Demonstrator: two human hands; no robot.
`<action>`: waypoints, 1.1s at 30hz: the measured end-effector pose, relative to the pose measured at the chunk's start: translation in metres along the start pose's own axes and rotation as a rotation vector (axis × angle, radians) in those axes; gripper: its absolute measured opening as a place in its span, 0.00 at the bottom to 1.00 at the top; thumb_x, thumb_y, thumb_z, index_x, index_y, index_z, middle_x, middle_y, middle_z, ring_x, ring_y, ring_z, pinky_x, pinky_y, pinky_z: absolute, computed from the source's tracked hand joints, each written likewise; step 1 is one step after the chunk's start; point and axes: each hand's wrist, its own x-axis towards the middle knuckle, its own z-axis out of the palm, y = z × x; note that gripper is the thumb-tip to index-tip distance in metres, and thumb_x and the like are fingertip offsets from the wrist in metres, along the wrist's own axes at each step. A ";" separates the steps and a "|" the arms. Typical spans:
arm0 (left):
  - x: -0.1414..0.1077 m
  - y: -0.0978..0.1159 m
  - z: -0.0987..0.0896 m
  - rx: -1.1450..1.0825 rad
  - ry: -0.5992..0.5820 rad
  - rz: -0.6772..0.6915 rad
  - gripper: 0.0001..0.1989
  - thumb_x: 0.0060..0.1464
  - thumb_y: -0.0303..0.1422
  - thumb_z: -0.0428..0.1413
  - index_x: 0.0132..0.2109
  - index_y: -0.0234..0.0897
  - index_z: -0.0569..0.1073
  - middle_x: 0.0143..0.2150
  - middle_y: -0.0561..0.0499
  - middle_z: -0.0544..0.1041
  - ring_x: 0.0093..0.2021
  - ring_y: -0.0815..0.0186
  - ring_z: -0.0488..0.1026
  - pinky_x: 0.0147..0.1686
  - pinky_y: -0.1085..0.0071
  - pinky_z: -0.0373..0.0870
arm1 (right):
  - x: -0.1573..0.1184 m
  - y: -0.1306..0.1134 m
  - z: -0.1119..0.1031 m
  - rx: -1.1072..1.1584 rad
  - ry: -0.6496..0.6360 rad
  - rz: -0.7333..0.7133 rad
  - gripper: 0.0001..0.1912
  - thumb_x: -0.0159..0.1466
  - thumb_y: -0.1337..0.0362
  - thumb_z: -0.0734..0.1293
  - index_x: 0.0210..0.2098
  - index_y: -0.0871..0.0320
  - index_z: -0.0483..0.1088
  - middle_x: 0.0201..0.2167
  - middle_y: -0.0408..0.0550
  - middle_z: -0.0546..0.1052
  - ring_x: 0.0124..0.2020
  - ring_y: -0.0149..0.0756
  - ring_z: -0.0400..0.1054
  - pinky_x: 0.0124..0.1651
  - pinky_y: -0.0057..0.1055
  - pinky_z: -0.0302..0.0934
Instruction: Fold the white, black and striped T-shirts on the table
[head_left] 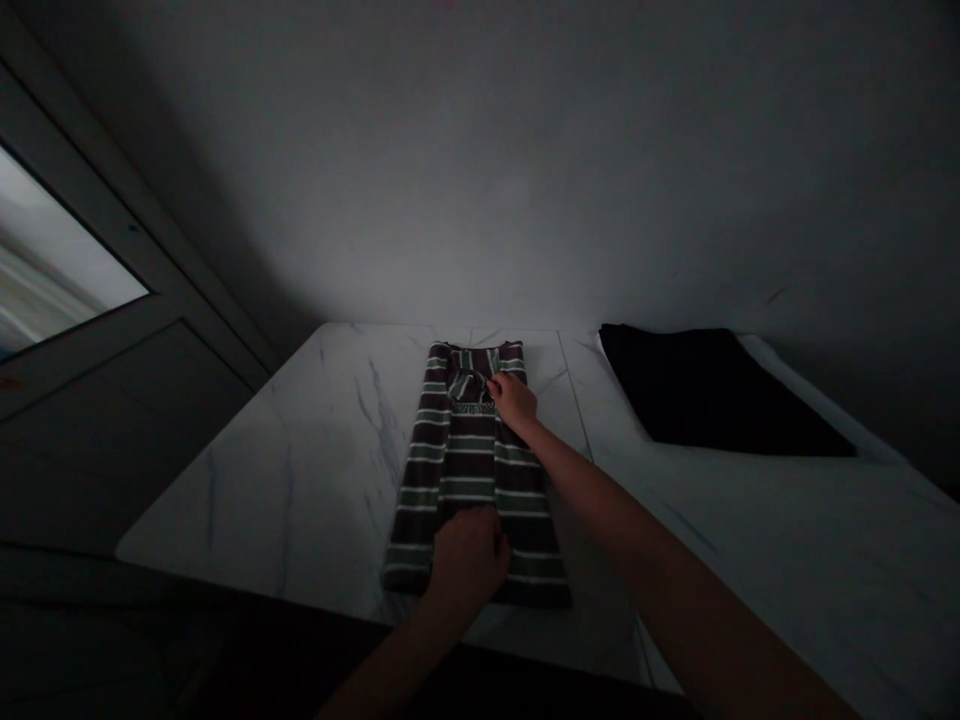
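A striped garment [469,455] in dark maroon, green and white lies folded into a long shape on the marble-patterned table [300,470]. Near its far end, my right hand [513,400] is closed on a bunched, raised bit of the cloth. My left hand [470,553] rests closed on the garment's near part, its fingers curled down and mostly hidden, so what they hold, if anything, cannot be made out.
A folded black cloth [720,390] lies on something white at the table's right back. Behind the table stands a plain wall [480,180]. At the left is a door [127,370] with a glass pane. The room is dim.
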 end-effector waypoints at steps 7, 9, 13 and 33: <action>0.003 -0.002 0.002 0.011 0.001 0.019 0.05 0.58 0.30 0.51 0.37 0.38 0.71 0.39 0.48 0.78 0.42 0.61 0.75 0.42 0.65 0.69 | -0.062 0.022 0.007 -0.086 -0.076 -0.398 0.33 0.70 0.52 0.60 0.67 0.67 0.55 0.68 0.66 0.58 0.68 0.52 0.51 0.66 0.47 0.49; 0.002 -0.002 0.004 0.024 0.012 0.044 0.05 0.58 0.30 0.51 0.38 0.38 0.71 0.39 0.47 0.78 0.42 0.60 0.75 0.43 0.64 0.69 | -0.085 0.034 0.007 -0.083 -0.119 -0.483 0.35 0.69 0.49 0.59 0.68 0.64 0.54 0.70 0.64 0.51 0.71 0.53 0.44 0.68 0.51 0.46; -0.007 -0.013 -0.001 0.022 0.073 0.179 0.05 0.60 0.30 0.52 0.43 0.38 0.71 0.45 0.46 0.77 0.47 0.57 0.72 0.48 0.59 0.68 | -0.125 0.055 -0.006 -0.016 -0.183 -0.642 0.35 0.68 0.50 0.62 0.69 0.57 0.53 0.71 0.61 0.49 0.72 0.51 0.41 0.68 0.54 0.47; -0.046 -0.153 -0.007 0.316 0.339 0.702 0.28 0.51 0.16 0.47 0.56 0.43 0.69 0.53 0.50 0.77 0.54 0.62 0.72 0.52 0.64 0.72 | -0.212 0.083 -0.061 0.191 -0.101 -1.007 0.23 0.61 0.78 0.60 0.52 0.53 0.71 0.53 0.47 0.78 0.56 0.36 0.69 0.57 0.38 0.66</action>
